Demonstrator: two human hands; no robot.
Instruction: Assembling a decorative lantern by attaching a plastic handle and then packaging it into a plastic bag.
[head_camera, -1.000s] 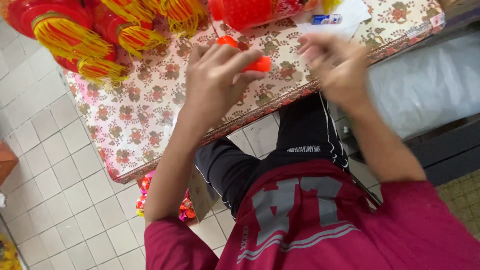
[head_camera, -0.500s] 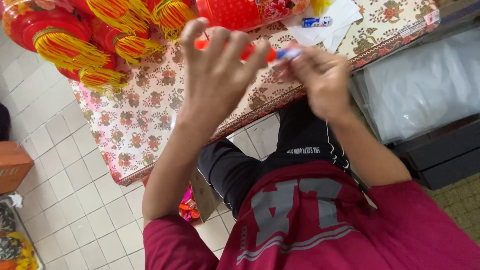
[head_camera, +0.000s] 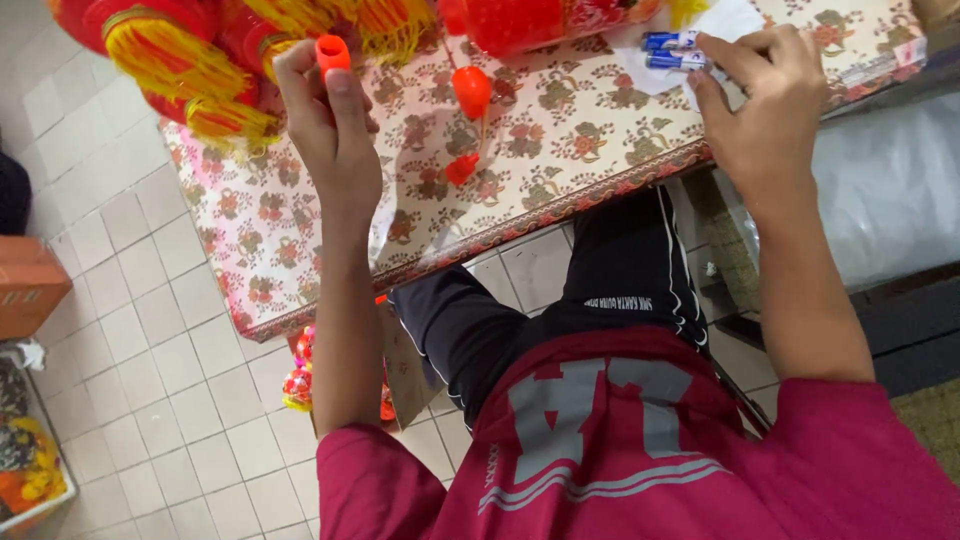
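While the left hand (head_camera: 330, 120) pinches an orange cap (head_camera: 332, 50), the right hand (head_camera: 765, 95) grips a blue tube (head_camera: 675, 62); recapping needs them brought together.

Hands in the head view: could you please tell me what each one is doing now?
Left hand: closed, holding a small orange cap.
Right hand: fingers pinching a blue-and-white tube.

Orange cap (head_camera: 333, 50), floral cream-and-red tablecloth (head_camera: 560, 130), red-yellow lanterns (head_camera: 170, 60).

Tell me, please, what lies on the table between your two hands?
In the head view, two small orange lantern-shaped pieces lie on the floral tablecloth between the left hand and right hand.
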